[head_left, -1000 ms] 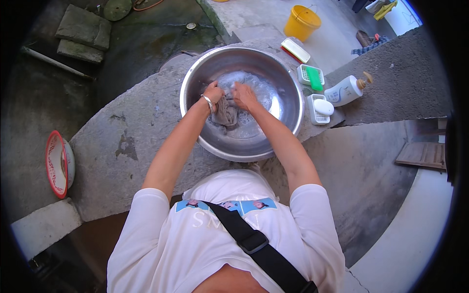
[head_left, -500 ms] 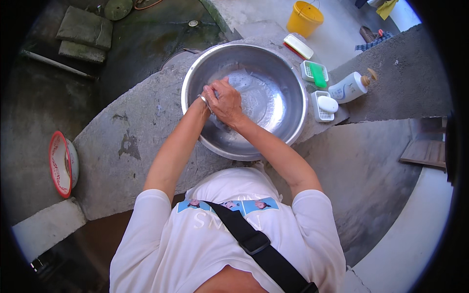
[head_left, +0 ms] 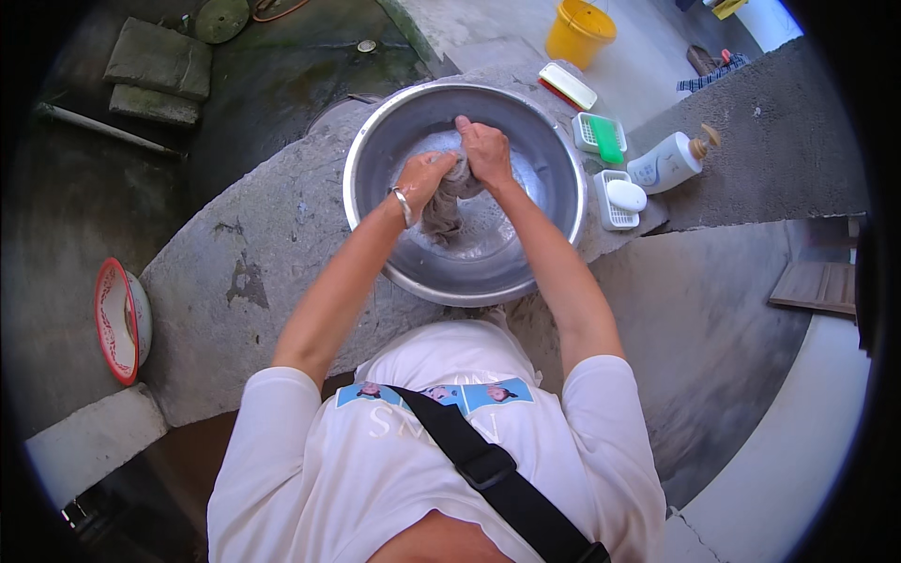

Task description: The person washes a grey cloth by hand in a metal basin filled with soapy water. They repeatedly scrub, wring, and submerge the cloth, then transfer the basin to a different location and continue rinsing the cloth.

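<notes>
Both of my hands are over a large round steel basin [head_left: 554, 253] with some sudsy water in it. A wet greyish-brown cloth [head_left: 441, 218] is bunched between them, its lower end hanging toward the basin's bottom. My left hand [head_left: 424, 176], with a silver bracelet at the wrist, is closed around the cloth. Just to its right, my right hand [head_left: 486, 153] grips the cloth's upper part, thumb pointing up. The fingertips are partly hidden by the cloth and the backs of the hands.
Right of the basin on the concrete ledge [head_left: 282, 216] are a brush [head_left: 568, 86], a soap dish [head_left: 584, 134] with a green bar [head_left: 606, 141], a dish with white soap [head_left: 626, 195] and a pump bottle [head_left: 667, 164]. A yellow bucket [head_left: 579, 34] stands beyond; a red-rimmed enamel basin [head_left: 117, 321] leans left.
My hands were clasped together at the basin's left side. Now they are apart, the right one moved right and up, and the cloth shows between them.
</notes>
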Action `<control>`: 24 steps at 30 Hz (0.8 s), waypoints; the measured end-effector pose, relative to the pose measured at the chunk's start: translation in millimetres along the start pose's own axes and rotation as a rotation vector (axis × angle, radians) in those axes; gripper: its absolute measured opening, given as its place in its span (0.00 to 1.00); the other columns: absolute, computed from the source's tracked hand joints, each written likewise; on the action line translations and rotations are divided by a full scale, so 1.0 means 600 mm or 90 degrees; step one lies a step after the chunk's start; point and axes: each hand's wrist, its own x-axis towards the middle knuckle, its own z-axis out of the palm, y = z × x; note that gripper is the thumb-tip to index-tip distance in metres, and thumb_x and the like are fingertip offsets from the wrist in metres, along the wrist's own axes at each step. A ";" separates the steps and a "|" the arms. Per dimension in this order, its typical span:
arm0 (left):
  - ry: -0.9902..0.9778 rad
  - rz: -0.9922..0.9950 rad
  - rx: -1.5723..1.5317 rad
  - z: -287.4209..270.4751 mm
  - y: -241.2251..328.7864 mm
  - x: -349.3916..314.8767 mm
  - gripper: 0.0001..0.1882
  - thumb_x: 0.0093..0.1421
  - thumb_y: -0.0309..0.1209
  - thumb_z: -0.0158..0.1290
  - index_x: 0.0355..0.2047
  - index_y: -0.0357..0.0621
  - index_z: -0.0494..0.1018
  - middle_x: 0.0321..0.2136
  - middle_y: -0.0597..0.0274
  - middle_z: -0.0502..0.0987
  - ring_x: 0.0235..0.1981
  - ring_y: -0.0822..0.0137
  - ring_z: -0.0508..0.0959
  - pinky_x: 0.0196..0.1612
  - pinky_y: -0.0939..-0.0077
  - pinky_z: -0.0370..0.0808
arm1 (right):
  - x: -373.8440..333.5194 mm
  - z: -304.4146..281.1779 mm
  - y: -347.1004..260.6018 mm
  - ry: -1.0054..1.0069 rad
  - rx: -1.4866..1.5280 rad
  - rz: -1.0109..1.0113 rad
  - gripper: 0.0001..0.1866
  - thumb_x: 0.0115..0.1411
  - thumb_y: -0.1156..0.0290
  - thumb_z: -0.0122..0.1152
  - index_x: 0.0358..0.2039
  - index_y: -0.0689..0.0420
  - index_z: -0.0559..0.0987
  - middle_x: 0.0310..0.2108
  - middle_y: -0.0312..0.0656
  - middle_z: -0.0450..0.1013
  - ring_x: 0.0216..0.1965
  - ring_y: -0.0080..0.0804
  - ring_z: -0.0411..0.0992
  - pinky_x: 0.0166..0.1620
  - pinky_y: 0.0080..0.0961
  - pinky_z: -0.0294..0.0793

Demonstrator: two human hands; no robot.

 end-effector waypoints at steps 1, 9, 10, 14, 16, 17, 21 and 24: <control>-0.038 -0.046 0.022 -0.009 0.010 0.000 0.20 0.56 0.43 0.49 0.38 0.37 0.69 0.25 0.66 0.70 0.25 0.76 0.70 0.29 0.79 0.68 | 0.002 -0.014 -0.009 -0.044 0.034 0.081 0.24 0.59 0.52 0.43 0.21 0.60 0.74 0.20 0.52 0.70 0.25 0.47 0.70 0.30 0.35 0.67; -0.179 -0.007 0.244 -0.046 0.053 -0.006 0.18 0.52 0.48 0.55 0.22 0.45 0.72 0.16 0.77 0.65 0.17 0.82 0.63 0.22 0.88 0.60 | 0.009 -0.086 -0.069 -0.197 0.145 -0.019 0.19 0.49 0.55 0.61 0.24 0.61 0.75 0.22 0.42 0.72 0.25 0.26 0.68 0.31 0.23 0.67; -0.123 0.051 0.285 -0.051 0.058 -0.007 0.18 0.52 0.48 0.56 0.21 0.45 0.71 0.16 0.76 0.66 0.18 0.82 0.64 0.23 0.88 0.61 | 0.008 -0.103 -0.072 -0.204 0.107 -0.044 0.21 0.44 0.54 0.65 0.26 0.61 0.77 0.22 0.42 0.72 0.26 0.28 0.69 0.31 0.24 0.66; 0.014 0.339 0.407 -0.083 0.056 0.009 0.17 0.49 0.45 0.58 0.19 0.45 0.71 0.21 0.70 0.71 0.24 0.80 0.68 0.26 0.87 0.63 | -0.011 -0.145 -0.064 -0.385 -0.024 -0.029 0.18 0.41 0.61 0.68 0.26 0.61 0.76 0.21 0.35 0.69 0.27 0.21 0.65 0.32 0.21 0.64; 0.000 0.416 0.387 -0.084 0.059 0.004 0.17 0.49 0.45 0.58 0.18 0.47 0.69 0.25 0.69 0.69 0.27 0.78 0.67 0.29 0.87 0.63 | -0.019 -0.148 -0.061 -0.421 0.040 -0.001 0.16 0.42 0.62 0.68 0.26 0.61 0.77 0.23 0.34 0.69 0.27 0.20 0.64 0.33 0.19 0.64; -0.038 0.312 0.322 -0.084 0.058 0.003 0.16 0.50 0.44 0.57 0.20 0.46 0.69 0.26 0.68 0.69 0.28 0.77 0.68 0.30 0.87 0.64 | -0.022 -0.149 -0.059 -0.437 0.072 0.014 0.15 0.42 0.63 0.68 0.26 0.61 0.77 0.24 0.33 0.69 0.27 0.20 0.64 0.34 0.19 0.63; -0.058 0.149 0.063 -0.060 0.033 0.008 0.14 0.54 0.42 0.53 0.27 0.45 0.68 0.28 0.65 0.70 0.29 0.73 0.71 0.31 0.84 0.66 | -0.031 -0.125 -0.040 -0.295 0.524 0.151 0.13 0.46 0.70 0.65 0.33 0.58 0.75 0.28 0.33 0.71 0.32 0.21 0.68 0.38 0.17 0.66; -0.005 0.079 -0.190 -0.006 0.024 0.014 0.14 0.57 0.43 0.50 0.30 0.44 0.68 0.27 0.65 0.71 0.26 0.73 0.70 0.29 0.78 0.67 | -0.044 -0.061 -0.018 0.007 0.466 0.043 0.11 0.48 0.75 0.58 0.34 0.59 0.72 0.27 0.38 0.72 0.31 0.23 0.69 0.38 0.20 0.68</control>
